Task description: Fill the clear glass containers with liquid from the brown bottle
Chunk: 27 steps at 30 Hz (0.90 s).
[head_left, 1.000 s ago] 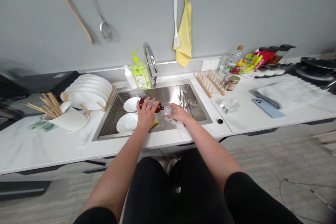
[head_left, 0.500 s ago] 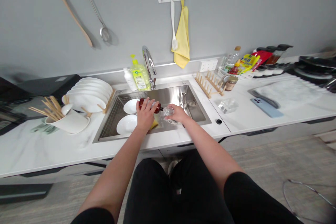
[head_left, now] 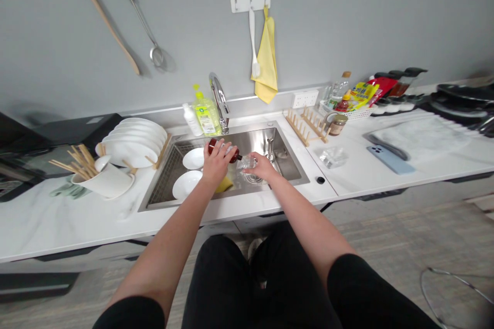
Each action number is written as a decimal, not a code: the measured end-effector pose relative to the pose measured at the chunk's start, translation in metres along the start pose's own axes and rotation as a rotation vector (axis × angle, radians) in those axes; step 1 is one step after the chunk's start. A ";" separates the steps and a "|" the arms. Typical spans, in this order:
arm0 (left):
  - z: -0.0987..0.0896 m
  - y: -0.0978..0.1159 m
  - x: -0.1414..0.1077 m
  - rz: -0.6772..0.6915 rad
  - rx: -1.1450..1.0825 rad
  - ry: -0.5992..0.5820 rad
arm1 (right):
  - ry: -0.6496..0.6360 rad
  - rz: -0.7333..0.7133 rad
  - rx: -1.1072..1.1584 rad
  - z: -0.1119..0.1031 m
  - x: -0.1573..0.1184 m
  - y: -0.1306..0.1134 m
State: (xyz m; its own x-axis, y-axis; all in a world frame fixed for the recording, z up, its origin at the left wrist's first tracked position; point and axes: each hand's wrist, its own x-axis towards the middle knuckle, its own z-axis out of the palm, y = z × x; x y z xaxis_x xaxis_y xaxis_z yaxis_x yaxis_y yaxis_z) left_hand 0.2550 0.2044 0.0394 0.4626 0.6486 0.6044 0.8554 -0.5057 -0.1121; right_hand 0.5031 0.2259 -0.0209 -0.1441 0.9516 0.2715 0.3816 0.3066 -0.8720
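Note:
Over the sink (head_left: 299,167), my left hand (head_left: 217,162) is closed round a reddish-brown bottle (head_left: 233,154). The bottle lies nearly level, its dark neck pointing right. My right hand (head_left: 262,168) holds a small clear container (head_left: 248,162) with its fingertips, close to the bottle's mouth. Whether any liquid passes between them I cannot make out. Two white dishes, a rear bowl (head_left: 193,158) and a front bowl (head_left: 186,184), sit in the sink's left part. Beneath my left wrist a yellow cloth (head_left: 224,184) shows in part.
Behind the sink stand a faucet (head_left: 219,95) and a yellow-green soap bottle (head_left: 206,115). White plates (head_left: 133,141) and a chopstick holder (head_left: 102,182) are at left. To the right are a wooden rack (head_left: 306,126), a clear box (head_left: 332,157), a jar (head_left: 338,124) and a phone (head_left: 390,159).
The bottle and the clear container have shifted slightly to the right, and the fingers of my right hand have altered their hold a little. The whole view has moved slightly.

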 end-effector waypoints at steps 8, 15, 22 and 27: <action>-0.007 -0.001 0.006 0.040 -0.022 -0.011 | 0.004 -0.021 0.041 -0.002 -0.001 -0.003; -0.012 0.000 0.012 0.065 -0.006 -0.018 | 0.012 -0.012 0.049 -0.003 0.000 -0.005; -0.019 0.000 0.018 0.099 -0.012 -0.026 | 0.027 -0.030 0.059 -0.003 -0.001 -0.004; -0.024 0.000 0.023 0.141 0.006 -0.037 | 0.030 -0.042 0.083 -0.002 0.000 0.000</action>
State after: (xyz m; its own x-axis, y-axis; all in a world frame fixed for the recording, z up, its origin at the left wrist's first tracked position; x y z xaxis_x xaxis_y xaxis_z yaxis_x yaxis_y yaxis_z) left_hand 0.2598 0.2051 0.0723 0.5861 0.5922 0.5530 0.7829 -0.5897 -0.1983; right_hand 0.5046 0.2254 -0.0202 -0.1304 0.9385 0.3198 0.2989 0.3448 -0.8898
